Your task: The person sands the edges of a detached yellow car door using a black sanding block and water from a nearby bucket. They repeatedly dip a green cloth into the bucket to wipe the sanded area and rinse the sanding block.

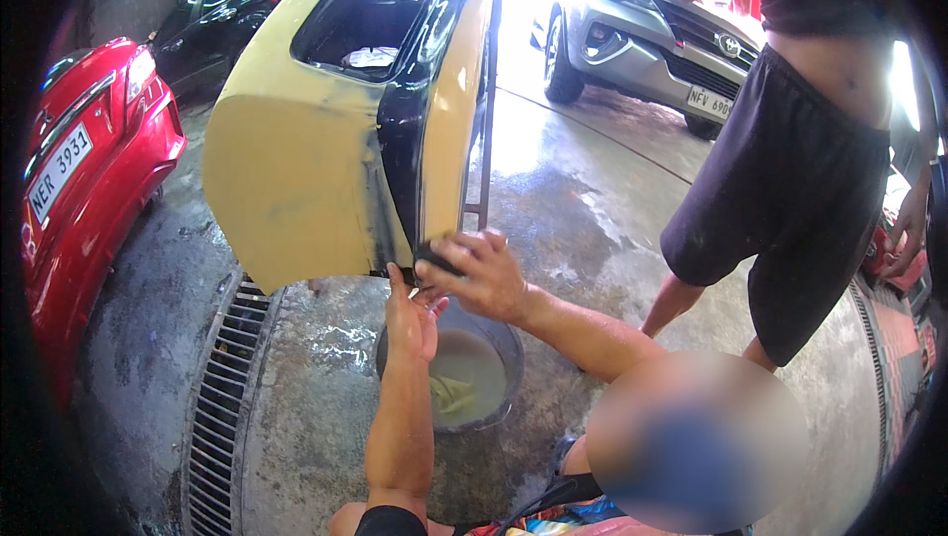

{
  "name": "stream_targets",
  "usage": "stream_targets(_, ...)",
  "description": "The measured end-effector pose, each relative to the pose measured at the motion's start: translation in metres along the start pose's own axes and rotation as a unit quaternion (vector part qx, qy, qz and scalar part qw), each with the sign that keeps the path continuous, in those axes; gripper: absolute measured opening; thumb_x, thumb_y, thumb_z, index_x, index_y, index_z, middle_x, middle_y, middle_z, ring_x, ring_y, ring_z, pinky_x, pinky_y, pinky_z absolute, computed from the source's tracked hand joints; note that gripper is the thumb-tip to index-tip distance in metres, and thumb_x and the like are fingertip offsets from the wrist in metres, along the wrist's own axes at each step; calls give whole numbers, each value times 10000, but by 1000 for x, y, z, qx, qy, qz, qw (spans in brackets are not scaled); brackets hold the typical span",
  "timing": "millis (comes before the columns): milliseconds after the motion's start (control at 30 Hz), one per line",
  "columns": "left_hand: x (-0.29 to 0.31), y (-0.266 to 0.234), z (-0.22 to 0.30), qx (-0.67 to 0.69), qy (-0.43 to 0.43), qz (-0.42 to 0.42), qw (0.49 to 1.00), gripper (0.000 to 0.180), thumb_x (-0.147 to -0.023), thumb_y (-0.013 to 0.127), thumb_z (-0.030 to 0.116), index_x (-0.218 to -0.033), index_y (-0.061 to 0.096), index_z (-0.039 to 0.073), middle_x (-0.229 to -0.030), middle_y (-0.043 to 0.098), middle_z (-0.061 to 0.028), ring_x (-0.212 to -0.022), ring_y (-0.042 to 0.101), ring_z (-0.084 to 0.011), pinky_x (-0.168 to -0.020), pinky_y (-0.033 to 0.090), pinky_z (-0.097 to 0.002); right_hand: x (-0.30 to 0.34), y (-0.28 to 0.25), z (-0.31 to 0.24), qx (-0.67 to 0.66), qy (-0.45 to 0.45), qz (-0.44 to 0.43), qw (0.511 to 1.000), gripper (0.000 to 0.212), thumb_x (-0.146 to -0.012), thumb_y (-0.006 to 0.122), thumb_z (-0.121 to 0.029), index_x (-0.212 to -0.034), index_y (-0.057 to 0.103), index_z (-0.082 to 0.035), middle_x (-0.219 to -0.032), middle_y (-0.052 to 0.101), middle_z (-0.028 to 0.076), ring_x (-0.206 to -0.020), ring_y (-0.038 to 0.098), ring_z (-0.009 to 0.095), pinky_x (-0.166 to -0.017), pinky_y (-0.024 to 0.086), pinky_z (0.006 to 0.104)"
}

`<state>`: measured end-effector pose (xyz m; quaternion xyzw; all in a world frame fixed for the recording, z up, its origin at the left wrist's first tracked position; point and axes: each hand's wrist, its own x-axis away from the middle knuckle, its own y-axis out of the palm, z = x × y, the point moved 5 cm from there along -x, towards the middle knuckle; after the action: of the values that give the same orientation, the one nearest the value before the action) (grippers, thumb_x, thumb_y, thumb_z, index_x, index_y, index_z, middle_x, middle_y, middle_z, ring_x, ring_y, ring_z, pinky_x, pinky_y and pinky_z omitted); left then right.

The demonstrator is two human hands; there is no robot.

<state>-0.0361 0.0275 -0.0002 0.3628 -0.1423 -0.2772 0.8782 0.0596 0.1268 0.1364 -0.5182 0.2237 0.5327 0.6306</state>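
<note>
A yellow-coated car door panel (296, 181) with a window opening and a dark strip along one side stands upright before me. My right hand (482, 277) is closed over a dark block (434, 258), pressed to the panel's lower right corner. Just below that corner, my left hand (410, 319) has its fingers apart and stretched upward, with fingertips at the panel's lower edge. A round bucket (513, 378) of murky water sits beneath both hands, and a yellowish cloth (452, 396) lies in it.
A person in black shorts (780, 200) stands close on the right. Red (109, 161) and black cars (217, 18) are at the left, a silver one (632, 42) at the back right. A metal drain grate (225, 378) crosses the wet concrete floor. The lower right is blurred.
</note>
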Motion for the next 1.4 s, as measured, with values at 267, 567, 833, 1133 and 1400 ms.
stream_targets(267, 3, 4, 1, -3, 0, -7, 1000, 657, -1028, 475, 720, -1306, 634, 146, -1191, 736, -15, -1065, 681, -170, -900, 426, -375, 0, 0, 20, 43, 47, 0, 998, 540, -801, 757, -259, -1337, 688, -244, -1328, 625, 50, -1182, 595, 252, -916, 404, 453)
stream_targets(567, 5, 6, 1, -8, -7, 2, 1000, 660, -1026, 464, 729, -1301, 637, 154, -1178, 740, -19, -1087, 684, -180, -891, 427, -361, 7, 4, 18, 16, 15, -57, 998, 529, -781, 786, -117, -1282, 729, -276, -1370, 636, 45, -1203, 609, 271, -961, 390, 447)
stream_targets(833, 1, 1, 7, 36, -67, -12, 997, 708, -1000, 463, 760, -1304, 607, 137, -1219, 720, -93, -1118, 669, -261, -901, 451, -447, 0, -5, -4, -21, -44, -11, 999, 542, -773, 771, -114, -1280, 733, -305, -1373, 639, 41, -1217, 603, 246, -1002, 379, 445)
stream_targets(1133, 10, 13, 21, 89, -113, -73, 987, 735, -989, 487, 753, -1359, 572, 123, -1237, 716, -140, -1170, 653, -322, -942, 465, -448, 30, 20, 41, 35, 59, -16, 997, 614, -696, 786, -89, -1285, 731, -253, -1369, 638, 64, -1195, 608, 286, -972, 393, 458)
stream_targets(1400, 0, 3, 9, 17, -91, -45, 995, 702, -977, 528, 758, -1315, 623, 150, -1259, 692, -139, -1186, 650, -309, -931, 482, -437, -21, -4, 27, 24, 8, 57, 998, 539, -787, 798, -143, -1287, 744, -337, -1337, 673, -21, -1097, 619, 209, -911, 400, 399)
